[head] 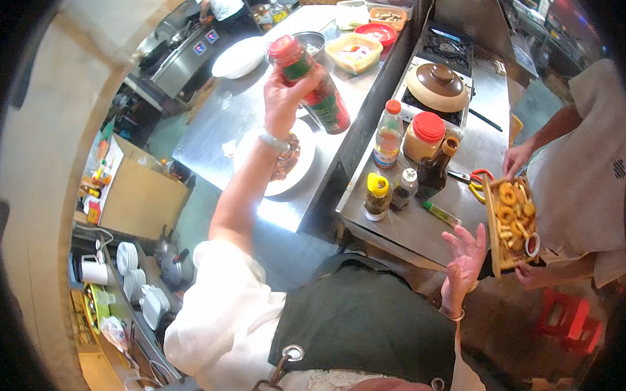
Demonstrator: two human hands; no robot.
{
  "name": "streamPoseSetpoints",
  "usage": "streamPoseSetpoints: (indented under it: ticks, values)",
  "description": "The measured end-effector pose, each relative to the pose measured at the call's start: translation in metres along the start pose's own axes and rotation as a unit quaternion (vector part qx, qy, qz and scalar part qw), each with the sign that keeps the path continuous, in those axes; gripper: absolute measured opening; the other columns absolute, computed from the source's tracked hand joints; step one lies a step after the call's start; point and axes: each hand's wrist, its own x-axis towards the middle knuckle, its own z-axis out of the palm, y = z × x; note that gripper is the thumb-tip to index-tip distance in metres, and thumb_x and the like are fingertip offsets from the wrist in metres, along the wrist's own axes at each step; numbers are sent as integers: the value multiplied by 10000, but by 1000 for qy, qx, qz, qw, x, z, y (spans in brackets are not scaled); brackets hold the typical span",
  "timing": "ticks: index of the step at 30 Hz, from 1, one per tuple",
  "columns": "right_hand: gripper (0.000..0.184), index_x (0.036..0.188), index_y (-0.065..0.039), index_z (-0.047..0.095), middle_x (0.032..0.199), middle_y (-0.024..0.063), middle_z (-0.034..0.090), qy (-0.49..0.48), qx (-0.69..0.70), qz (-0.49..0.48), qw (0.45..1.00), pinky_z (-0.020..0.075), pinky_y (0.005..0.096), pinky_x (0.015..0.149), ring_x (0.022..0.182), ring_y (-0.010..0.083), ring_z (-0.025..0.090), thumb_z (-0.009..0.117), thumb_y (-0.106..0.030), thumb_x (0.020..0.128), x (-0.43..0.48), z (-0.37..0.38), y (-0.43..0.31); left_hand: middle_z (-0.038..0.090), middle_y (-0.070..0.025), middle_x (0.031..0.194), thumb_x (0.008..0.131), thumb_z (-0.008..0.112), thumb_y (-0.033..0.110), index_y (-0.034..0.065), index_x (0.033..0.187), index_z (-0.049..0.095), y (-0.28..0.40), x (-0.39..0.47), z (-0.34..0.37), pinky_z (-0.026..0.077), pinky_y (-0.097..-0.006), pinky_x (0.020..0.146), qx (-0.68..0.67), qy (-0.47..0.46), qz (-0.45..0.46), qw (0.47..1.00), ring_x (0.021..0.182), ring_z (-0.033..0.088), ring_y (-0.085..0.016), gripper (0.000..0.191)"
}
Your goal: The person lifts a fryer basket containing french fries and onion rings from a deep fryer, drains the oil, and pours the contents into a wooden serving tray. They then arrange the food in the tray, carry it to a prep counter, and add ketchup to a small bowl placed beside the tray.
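Observation:
My left hand point(283, 99) is raised over the steel worktable, gripping a large red sauce bottle point(326, 108) with a green label and red cap, held at a tilt. Beneath that forearm sits a white plate point(308, 161) with brown, saucy food point(288, 161), partly hidden by the arm. My right hand point(463, 263) is empty, fingers spread, just left of a wooden tray point(490, 222). A person point(582, 179) on the right holds that tray, which carries onion rings point(508, 193), fries point(508, 238) and a small cup of red sauce point(532, 245).
On the right counter stand a clear bottle point(389, 136), a red-lidded jar point(425, 135), a dark bottle point(435, 171), two shakers point(377, 198), scissors point(479, 183) and a lidded clay pot point(436, 88) on a stove. A white bowl point(238, 57) and baskets point(354, 55) stand farther back. Red stools point(570, 318) sit low right.

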Motion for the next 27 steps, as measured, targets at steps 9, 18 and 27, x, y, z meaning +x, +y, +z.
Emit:
streamPoseSetpoints:
  ticks: [9, 18, 27]
  values:
    - [787, 1479, 12, 255, 1217, 163, 572, 196, -16, 10, 980, 470, 399, 966, 1037, 265, 624, 667, -298, 884, -25, 21, 19, 688, -24, 888, 673, 822, 200, 60, 998, 675, -174, 46, -55, 520, -279, 738, 154, 33, -101, 982, 782, 631, -103, 384]
    - [601, 1444, -14, 354, 1147, 132, 587, 237, -17, 19, 971, 486, 392, 952, 1018, 226, 617, 592, -189, 920, -12, 52, 24, 703, -40, 907, 672, 822, 180, 47, 992, 665, -212, 47, -94, 531, -292, 750, 212, 7, -122, 970, 814, 662, -134, 380]
    - [563, 1448, -7, 347, 1107, 116, 608, 237, 16, 42, 970, 505, 359, 919, 970, 210, 631, 574, -133, 948, 5, 69, 34, 673, -38, 1001, 729, 778, 63, 25, 1127, 625, -206, 62, -132, 492, -307, 884, 152, -158, -141, 965, 943, 636, -158, 428]
